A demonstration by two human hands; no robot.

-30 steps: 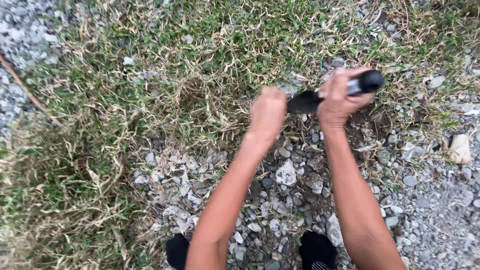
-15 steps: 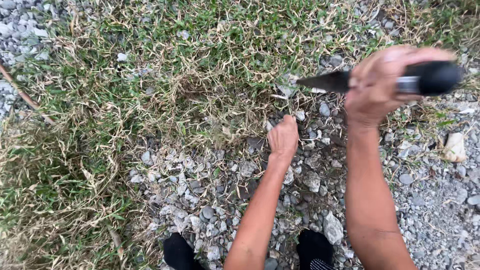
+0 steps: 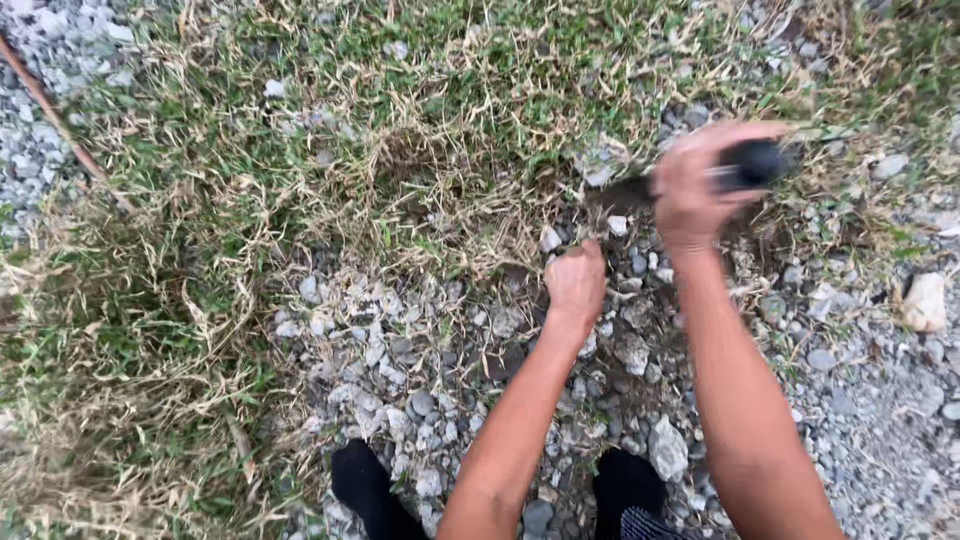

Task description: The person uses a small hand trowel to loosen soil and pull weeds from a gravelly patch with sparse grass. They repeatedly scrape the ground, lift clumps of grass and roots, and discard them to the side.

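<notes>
A dark-handled cutting tool [image 3: 740, 168] swings low over the edge of a grass patch [image 3: 400, 150], its black handle wrapped tight in the right hand [image 3: 700, 190]; the blade end is blurred with motion and lies toward the grass side of that hand, so its exact shape cannot be made out. Just nearer the person than the tool, the left hand [image 3: 575, 285] is closed into a fist at the border of the grass, apparently bunched on dry stems [image 3: 520, 250], though what it holds is too small to tell for sure. Around the left hand and back toward the person spreads loose grey gravel [image 3: 400, 380], with two dark shoes [image 3: 365, 485] at the bottom of the view. Well to the right of the tool a pale larger stone [image 3: 922, 300] sits in the gravel, and far to the left of the grass patch a thin reddish stick [image 3: 60, 125] crosses more stones.

Judged from this view, the stroke goes best if the left fist keeps the stems taut and stays clear of the blade's path, with the cut made low at the roots and directed away from the fingers. The stones under the grass look likely to turn or dull an edge that strikes too deep, so a shallow, controlled sweep seems the safer choice.
</notes>
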